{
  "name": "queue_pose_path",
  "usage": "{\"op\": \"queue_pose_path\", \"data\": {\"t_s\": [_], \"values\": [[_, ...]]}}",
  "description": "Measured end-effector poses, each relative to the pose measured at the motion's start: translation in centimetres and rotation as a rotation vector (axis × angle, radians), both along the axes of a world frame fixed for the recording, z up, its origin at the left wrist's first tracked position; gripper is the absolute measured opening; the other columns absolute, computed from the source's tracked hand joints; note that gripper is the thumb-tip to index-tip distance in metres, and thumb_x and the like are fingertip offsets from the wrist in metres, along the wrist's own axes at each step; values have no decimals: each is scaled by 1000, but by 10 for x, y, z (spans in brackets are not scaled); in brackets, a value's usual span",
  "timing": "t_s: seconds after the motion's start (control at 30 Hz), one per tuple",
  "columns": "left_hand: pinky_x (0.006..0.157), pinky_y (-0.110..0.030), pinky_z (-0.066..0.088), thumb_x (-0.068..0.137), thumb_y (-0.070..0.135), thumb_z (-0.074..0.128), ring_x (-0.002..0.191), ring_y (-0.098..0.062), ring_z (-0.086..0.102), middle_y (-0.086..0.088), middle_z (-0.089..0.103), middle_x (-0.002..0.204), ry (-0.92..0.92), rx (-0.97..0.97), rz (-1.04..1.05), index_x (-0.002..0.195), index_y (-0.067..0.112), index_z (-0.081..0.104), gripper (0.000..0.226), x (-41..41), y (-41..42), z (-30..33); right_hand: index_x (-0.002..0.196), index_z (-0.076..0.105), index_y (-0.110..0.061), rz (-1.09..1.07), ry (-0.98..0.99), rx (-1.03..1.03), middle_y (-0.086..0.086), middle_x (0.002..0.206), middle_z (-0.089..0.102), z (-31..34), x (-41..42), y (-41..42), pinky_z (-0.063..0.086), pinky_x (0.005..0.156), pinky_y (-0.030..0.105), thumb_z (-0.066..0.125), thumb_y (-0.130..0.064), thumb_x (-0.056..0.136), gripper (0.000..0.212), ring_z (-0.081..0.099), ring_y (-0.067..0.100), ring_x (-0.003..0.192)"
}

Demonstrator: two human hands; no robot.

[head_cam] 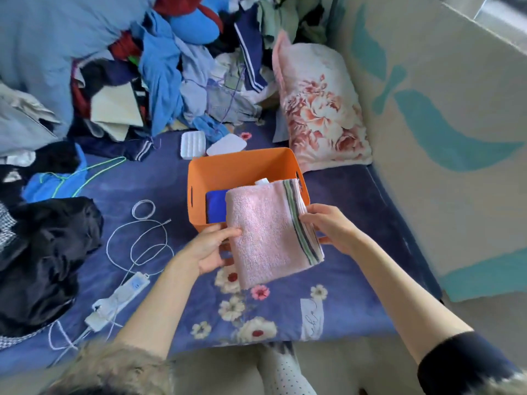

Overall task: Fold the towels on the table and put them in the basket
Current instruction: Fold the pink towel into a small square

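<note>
Both hands (pixel 209 248) (pixel 328 228) hold a folded pink towel (pixel 268 235) over the orange basket (pixel 242 169).

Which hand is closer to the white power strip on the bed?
Left. The left hand holds the pink towel's near-left edge, on the side where the power strip lies. The right hand holds the towel's striped far side.

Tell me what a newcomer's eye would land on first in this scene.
First, the folded pink towel at the centre, held by the left hand and the right hand over the near edge of the orange basket, where something blue already lies. Next, the big heap of clothes across the top left, and the floral pillow leaning at the right.
</note>
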State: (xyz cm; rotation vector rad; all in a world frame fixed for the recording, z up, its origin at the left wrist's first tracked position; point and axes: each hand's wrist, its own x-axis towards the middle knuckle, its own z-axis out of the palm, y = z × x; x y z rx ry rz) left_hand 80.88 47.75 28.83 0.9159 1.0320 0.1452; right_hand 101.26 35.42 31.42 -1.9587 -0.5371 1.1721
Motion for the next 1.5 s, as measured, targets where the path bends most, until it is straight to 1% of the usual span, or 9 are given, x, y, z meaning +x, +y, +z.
{"op": "queue_pose_path", "data": {"t_s": [0.1, 0.37, 0.5, 0.57, 0.67, 0.83, 1.2, 1.37, 1.5], "values": [[59, -30, 51, 89, 5, 55, 64, -17, 60, -7, 61, 80, 70, 5, 57, 86, 11, 59, 8, 36, 44, -6, 97, 65, -11, 44, -20, -51, 15, 107, 64, -13, 37, 57, 51, 86, 44, 54, -18, 89, 15, 62, 27, 96], [63, -31, 48, 86, 3, 56, 77, -19, 58, -7, 62, 87, 243, 37, 163, 99, 10, 60, 16, 116, 145, -76, 105, 62, -7, 10, 39, -178, 10, 93, 59, -90, 103, 171, 50, 75, 39, 52, -14, 88, 21, 54, 18, 77], [68, -31, 48, 85, 4, 57, 81, -17, 59, -6, 64, 93, 332, -3, 180, 97, 12, 61, 15, 140, 172, -131, 103, 62, -2, -1, -32, -271, 12, 86, 59, -149, 114, 206, 52, 82, 49, 49, -14, 88, 23, 54, 23, 77], [75, -34, 47, 83, 4, 60, 90, -19, 60, -6, 65, 100, 366, -30, 172, 104, 11, 61, 22, 150, 182, -158, 98, 62, -3, 20, -77, -329, 14, 87, 60, -179, 120, 218, 51, 74, 43, 46, -16, 91, 22, 54, 23, 77], [65, -32, 46, 83, 3, 60, 87, -14, 59, -4, 64, 100, 377, -52, 142, 104, 12, 58, 23, 164, 193, -190, 88, 58, -11, 30, -107, -385, 11, 90, 60, -215, 129, 232, 43, 61, 29, 41, -17, 96, 19, 54, 21, 73], [62, -29, 47, 86, 4, 56, 83, -14, 58, -2, 61, 97, 403, -49, 84, 103, 14, 55, 19, 196, 208, -237, 116, 50, -5, 116, -282, -481, 14, 118, 57, -250, 136, 246, 47, 91, 38, 41, -8, 93, 25, 55, 34, 110], [81, -37, 52, 89, 13, 58, 96, -20, 59, -5, 62, 108, 460, 17, 51, 106, 16, 57, 17, 214, 214, -298, 137, 36, 3, 181, -291, -625, 23, 135, 47, -288, 139, 265, 44, 100, 42, 36, 1, 93, 43, 48, 35, 123], [78, -27, 45, 90, 15, 58, 97, -16, 56, -2, 59, 111, 500, 176, 35, 123, 13, 51, 33, 218, 211, -308, 142, 26, -1, 236, -417, -582, 21, 143, 36, -289, 135, 263, 34, 106, 38, 32, 2, 95, 47, 41, 34, 129], [76, -26, 43, 91, 12, 56, 99, -19, 54, -6, 50, 116, 556, 546, -118, 128, 12, 44, 39, 204, 201, -308, 145, 17, -6, 436, -598, -504, 17, 151, 19, -300, 129, 247, 22, 112, 37, 33, -5, 96, 52, 23, 31, 138]]}}
